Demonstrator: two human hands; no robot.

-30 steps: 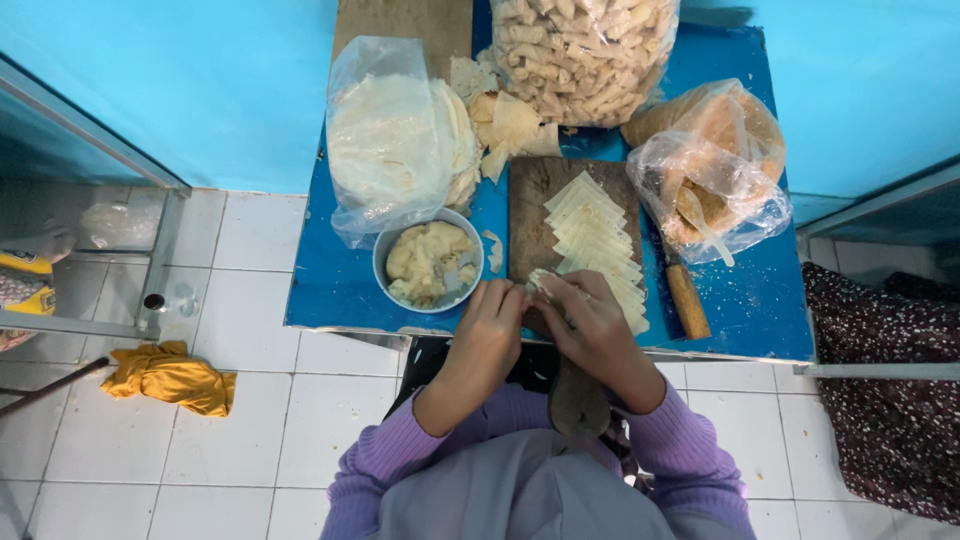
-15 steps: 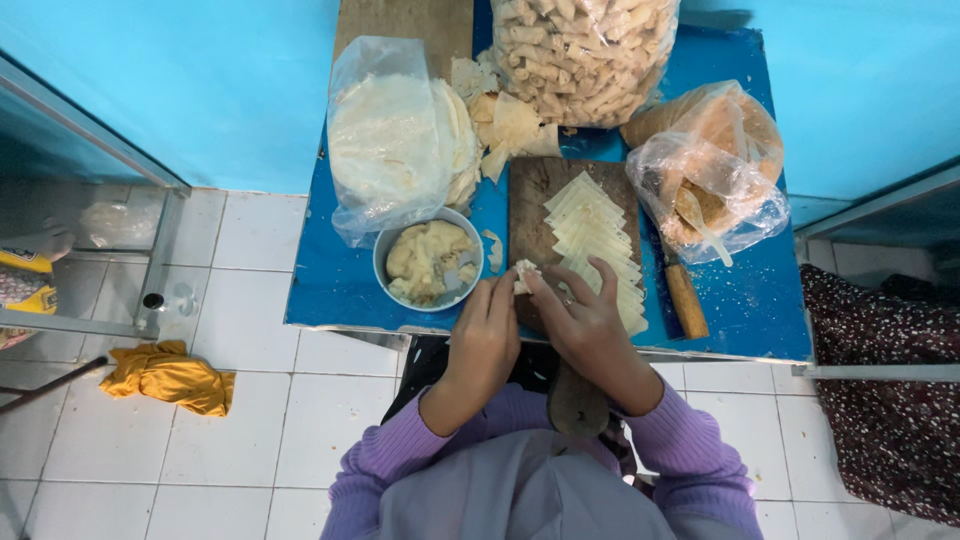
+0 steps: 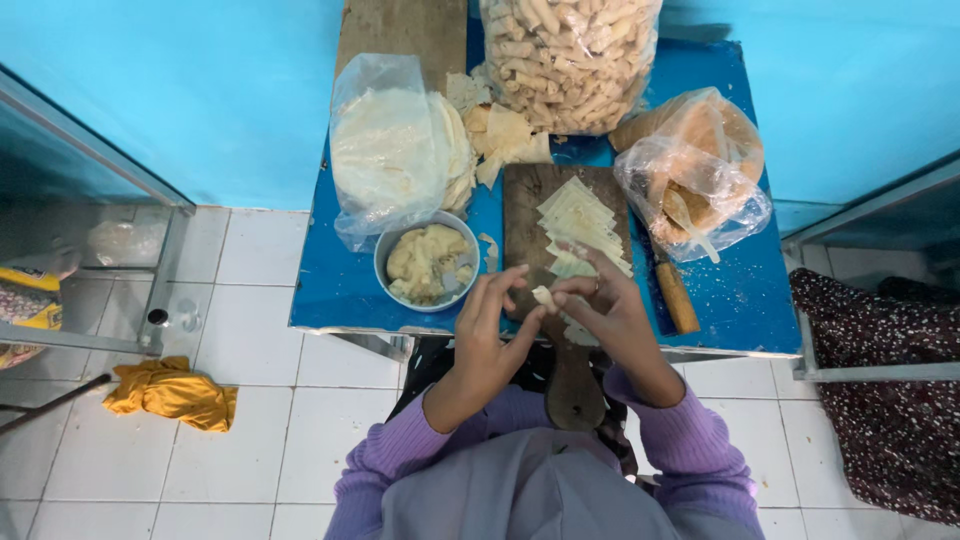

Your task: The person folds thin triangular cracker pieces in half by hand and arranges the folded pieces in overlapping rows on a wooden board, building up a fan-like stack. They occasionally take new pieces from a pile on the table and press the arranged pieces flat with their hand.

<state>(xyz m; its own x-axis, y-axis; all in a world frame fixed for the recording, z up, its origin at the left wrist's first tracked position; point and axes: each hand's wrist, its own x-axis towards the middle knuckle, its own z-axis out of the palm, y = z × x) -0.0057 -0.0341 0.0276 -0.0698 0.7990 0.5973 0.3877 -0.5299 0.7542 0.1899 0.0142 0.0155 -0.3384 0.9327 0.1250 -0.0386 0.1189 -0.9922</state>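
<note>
My left hand [image 3: 487, 335] and my right hand [image 3: 606, 310] meet over the near end of a wooden cutting board [image 3: 527, 200]. Together their fingertips pinch a small pale pastry roll [image 3: 543, 296]. A stack of thin pale wrapper sheets [image 3: 580, 222] lies on the board just beyond my right hand. A metal bowl of pale mashed filling [image 3: 428, 262] stands to the left of the board, close to my left hand. Both sleeves are lilac.
On the blue table [image 3: 340, 280] stand a clear bag of round wrappers [image 3: 390, 150], a large bag of finished rolls [image 3: 565, 55], and a bag with brown contents and a spoon [image 3: 695, 175]. A wooden-handled knife [image 3: 672, 290] lies right of the board. A yellow cloth [image 3: 170, 392] is on the tiled floor.
Both hands have lifted slightly away from the board's near edge, and the small roll is now pinched between the fingertips of both hands.
</note>
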